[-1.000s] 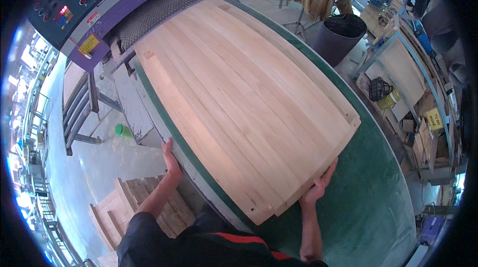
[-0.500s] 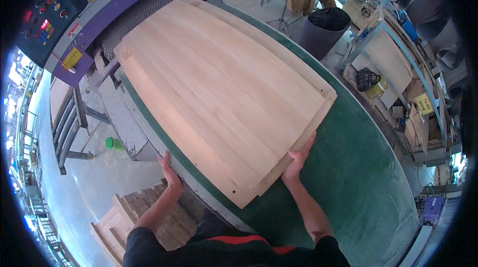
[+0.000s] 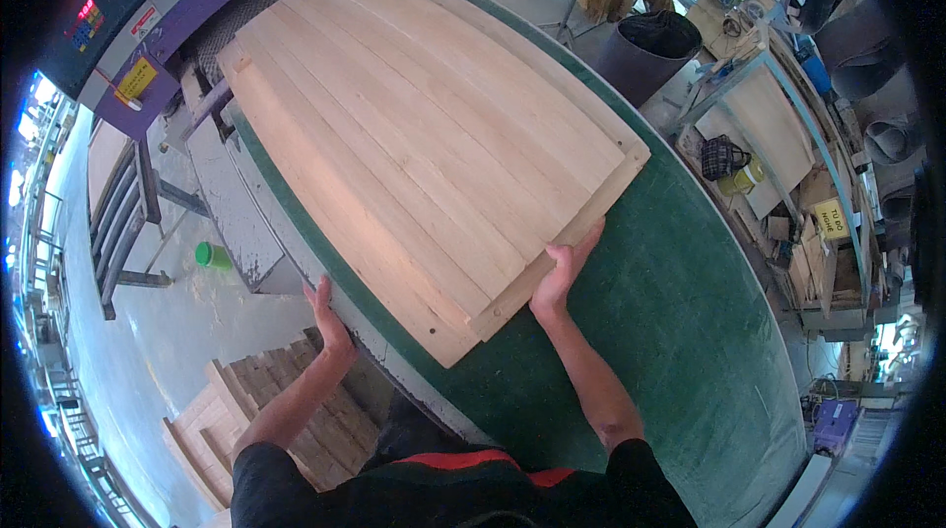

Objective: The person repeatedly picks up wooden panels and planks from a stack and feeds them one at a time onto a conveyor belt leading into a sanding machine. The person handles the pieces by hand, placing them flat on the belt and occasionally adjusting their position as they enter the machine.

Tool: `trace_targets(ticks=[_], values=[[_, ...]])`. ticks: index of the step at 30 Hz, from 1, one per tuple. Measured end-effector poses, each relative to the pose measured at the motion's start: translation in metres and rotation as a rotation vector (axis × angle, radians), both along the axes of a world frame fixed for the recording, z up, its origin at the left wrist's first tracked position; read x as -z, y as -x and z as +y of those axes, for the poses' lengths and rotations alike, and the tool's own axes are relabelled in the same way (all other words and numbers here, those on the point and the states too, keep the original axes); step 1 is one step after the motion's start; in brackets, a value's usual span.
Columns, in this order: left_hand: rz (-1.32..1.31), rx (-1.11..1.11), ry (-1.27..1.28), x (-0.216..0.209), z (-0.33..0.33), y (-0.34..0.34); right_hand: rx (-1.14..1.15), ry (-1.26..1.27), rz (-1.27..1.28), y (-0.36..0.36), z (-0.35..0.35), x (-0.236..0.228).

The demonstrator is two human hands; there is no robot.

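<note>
Left hand: leaned wide on table edge — maybe balancing
Right hand: met wooden panel's near end — maybe steadying; couldn't tell grip

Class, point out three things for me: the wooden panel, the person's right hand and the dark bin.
Wooden panel (image 3: 424,144): head view, on the middle of its top face.
Right hand (image 3: 558,280): head view, on the middle of the hand.
Dark bin (image 3: 633,71): head view, on its outer wall.
</note>
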State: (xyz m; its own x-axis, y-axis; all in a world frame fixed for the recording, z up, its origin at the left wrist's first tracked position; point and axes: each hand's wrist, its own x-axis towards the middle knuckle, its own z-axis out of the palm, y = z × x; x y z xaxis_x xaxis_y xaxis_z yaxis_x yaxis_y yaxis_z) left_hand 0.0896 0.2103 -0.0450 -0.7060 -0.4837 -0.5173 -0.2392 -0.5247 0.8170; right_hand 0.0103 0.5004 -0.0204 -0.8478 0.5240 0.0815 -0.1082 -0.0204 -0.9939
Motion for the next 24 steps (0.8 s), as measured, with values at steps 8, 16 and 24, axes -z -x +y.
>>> trace_targets(ticks=[8, 16, 24], values=[[0.02, 0.011, 0.004, 0.019, -0.008, -0.001, 0.034, -0.095, -0.036, 0.016, -0.021, -0.006], [0.018, 0.016, -0.036, 0.012, -0.003, 0.0, 0.001, 0.004, -0.009, 0.031, -0.037, -0.007], [0.042, -0.011, 0.054, -0.011, 0.009, 0.003, 0.022, -0.062, -0.06, 0.045, -0.053, -0.011]])
